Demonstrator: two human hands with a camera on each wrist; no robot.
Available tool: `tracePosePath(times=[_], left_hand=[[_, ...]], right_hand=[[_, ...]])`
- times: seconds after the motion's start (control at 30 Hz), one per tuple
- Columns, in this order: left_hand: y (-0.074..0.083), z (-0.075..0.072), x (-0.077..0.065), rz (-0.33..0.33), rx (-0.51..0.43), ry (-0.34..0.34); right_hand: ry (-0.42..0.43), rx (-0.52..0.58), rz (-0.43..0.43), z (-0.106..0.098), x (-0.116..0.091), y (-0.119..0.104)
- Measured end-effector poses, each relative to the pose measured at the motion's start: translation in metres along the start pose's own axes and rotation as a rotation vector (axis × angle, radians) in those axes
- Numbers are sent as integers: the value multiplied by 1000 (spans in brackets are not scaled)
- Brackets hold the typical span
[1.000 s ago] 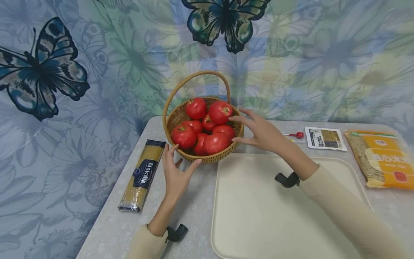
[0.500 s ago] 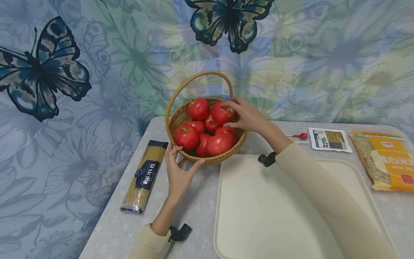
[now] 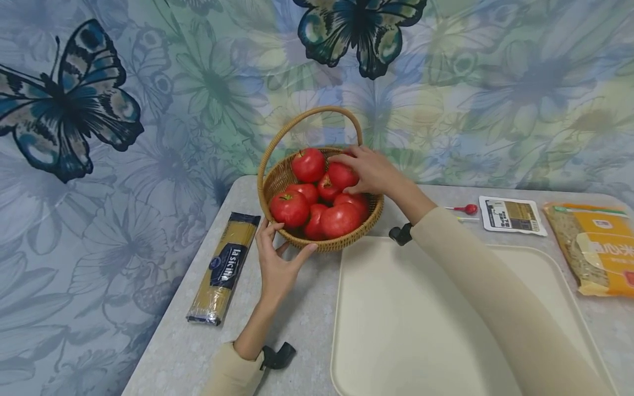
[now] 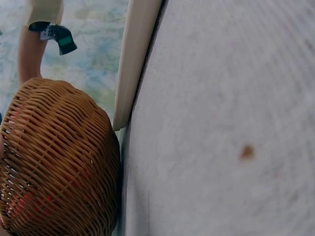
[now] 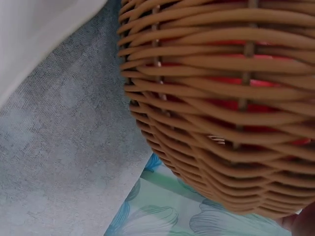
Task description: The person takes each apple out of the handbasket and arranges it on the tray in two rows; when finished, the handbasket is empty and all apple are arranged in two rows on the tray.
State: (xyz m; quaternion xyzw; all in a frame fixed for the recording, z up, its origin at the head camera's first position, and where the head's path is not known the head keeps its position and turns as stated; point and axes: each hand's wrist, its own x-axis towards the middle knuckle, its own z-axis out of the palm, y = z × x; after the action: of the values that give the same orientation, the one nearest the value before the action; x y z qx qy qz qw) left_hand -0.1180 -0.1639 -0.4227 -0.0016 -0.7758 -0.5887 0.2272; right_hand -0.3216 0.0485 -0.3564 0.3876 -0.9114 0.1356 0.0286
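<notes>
A tomato sits at the back right of the basket, gripped by the right hand. The left hand holds the basket's near left side. 7 other tomatoes share the basket, between pasta and a tray.

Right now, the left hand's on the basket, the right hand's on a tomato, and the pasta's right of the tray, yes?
No: the head view shows pasta left of the tray. The left hand is on the basket, the right hand on a tomato.
</notes>
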Motion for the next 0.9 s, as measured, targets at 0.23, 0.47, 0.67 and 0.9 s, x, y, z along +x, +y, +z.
tracePosePath(times=[0.23,0.47,0.67,0.9], left_hand=[[4,3,0,23,-4,-6],[6,4,0,8,1,-24],[8,3,-1,-5,16,-16],[3,2,0,34,14,8]], right_hand=[[68,91,7,-6,-8,-1],[284,378,46,-24,-51,-2],[444,474,72,-22,-113,-3],[405,567,161,7,-176,-5]])
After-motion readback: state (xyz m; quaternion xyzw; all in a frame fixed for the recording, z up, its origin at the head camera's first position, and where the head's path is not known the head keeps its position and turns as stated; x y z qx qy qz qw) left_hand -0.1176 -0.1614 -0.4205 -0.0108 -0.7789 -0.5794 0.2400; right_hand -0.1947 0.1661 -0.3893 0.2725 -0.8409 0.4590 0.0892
